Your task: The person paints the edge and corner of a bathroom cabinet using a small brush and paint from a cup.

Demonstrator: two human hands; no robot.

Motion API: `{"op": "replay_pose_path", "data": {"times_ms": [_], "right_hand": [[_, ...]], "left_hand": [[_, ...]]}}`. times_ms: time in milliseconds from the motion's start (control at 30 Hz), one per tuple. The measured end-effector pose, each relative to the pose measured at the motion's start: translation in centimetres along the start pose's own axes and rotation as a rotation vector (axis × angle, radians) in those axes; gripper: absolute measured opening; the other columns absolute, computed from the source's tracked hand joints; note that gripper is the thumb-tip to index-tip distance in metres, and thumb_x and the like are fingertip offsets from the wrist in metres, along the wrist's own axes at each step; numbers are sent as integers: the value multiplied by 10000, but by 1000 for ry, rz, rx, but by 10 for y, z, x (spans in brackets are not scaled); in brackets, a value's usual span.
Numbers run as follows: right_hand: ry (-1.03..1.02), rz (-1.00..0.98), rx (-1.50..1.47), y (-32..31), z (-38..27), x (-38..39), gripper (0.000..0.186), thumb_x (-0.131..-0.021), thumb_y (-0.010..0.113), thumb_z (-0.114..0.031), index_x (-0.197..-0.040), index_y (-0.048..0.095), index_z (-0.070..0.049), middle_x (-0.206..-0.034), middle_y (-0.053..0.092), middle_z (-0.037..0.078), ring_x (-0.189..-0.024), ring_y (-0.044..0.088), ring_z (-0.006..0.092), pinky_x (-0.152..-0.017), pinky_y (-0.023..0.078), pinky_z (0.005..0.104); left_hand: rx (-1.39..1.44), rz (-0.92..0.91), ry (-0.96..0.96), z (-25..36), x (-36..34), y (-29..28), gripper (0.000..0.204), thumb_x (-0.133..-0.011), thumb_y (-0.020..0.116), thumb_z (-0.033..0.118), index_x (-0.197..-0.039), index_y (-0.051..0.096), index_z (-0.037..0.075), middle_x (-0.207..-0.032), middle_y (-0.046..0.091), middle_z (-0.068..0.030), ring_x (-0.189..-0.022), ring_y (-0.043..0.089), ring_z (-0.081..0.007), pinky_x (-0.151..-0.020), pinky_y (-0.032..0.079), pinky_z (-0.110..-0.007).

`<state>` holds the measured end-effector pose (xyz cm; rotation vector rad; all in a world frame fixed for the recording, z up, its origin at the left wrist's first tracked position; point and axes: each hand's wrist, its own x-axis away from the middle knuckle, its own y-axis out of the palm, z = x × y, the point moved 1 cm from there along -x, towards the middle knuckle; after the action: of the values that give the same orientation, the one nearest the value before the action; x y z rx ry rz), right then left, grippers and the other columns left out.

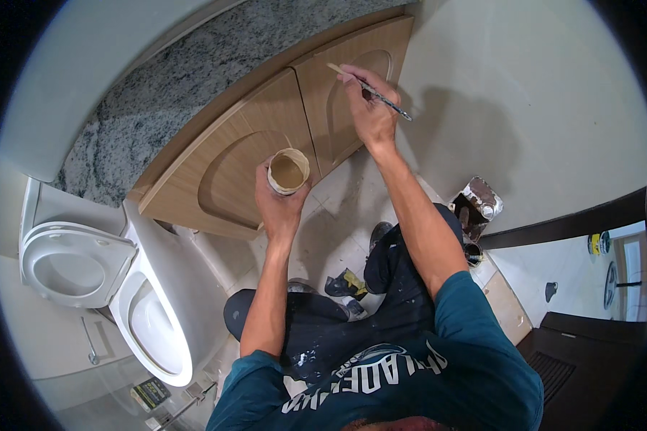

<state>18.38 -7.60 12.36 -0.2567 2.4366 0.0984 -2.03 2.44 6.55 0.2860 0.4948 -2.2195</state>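
Note:
My left hand (274,205) is wrapped round a small cup (289,151) with a paint-smeared rim. Beige-brown liquid (287,174), which looks like paint, lies inside it. The cup is upright in front of the left wooden cabinet door (255,136). Farther up and to the right, my right hand (372,111) pinches a thin paintbrush (388,103). Its pale tip points up and left at the right cabinet door (338,68), while the dark, paint-spattered handle sticks out to the right. Whether the tip touches the door I cannot tell.
A speckled grey stone counter (172,86) tops the cabinet. On the left stands a white toilet (194,316) with its lid raised. A foil-like, dark-stained container (482,201) and a small can (473,253) sit right of my knee. Dark rags (345,284) lie between my legs.

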Motion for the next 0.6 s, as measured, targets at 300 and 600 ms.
{"op": "replay_pose_path", "data": {"times_ms": [300, 600], "right_hand": [[-65, 67, -14, 1, 5, -4, 181, -956, 683, -83, -1101, 760, -7, -929, 775, 103, -797, 699, 120, -703, 546, 267], [-44, 13, 16, -2, -4, 0, 199, -977, 659, -55, -1142, 741, 22, -986, 779, 110, -894, 709, 120, -778, 553, 256]], "left_hand": [[6, -11, -3, 9, 0, 2, 550, -759, 884, 63, -1217, 584, 11, -1115, 699, -104, -1046, 669, -190, -933, 524, -323], [1, -2, 1, 8, 0, 2, 545, -763, 884, 73, -1214, 583, 13, -1112, 698, -109, -1041, 670, -199, -927, 525, -332]]}}
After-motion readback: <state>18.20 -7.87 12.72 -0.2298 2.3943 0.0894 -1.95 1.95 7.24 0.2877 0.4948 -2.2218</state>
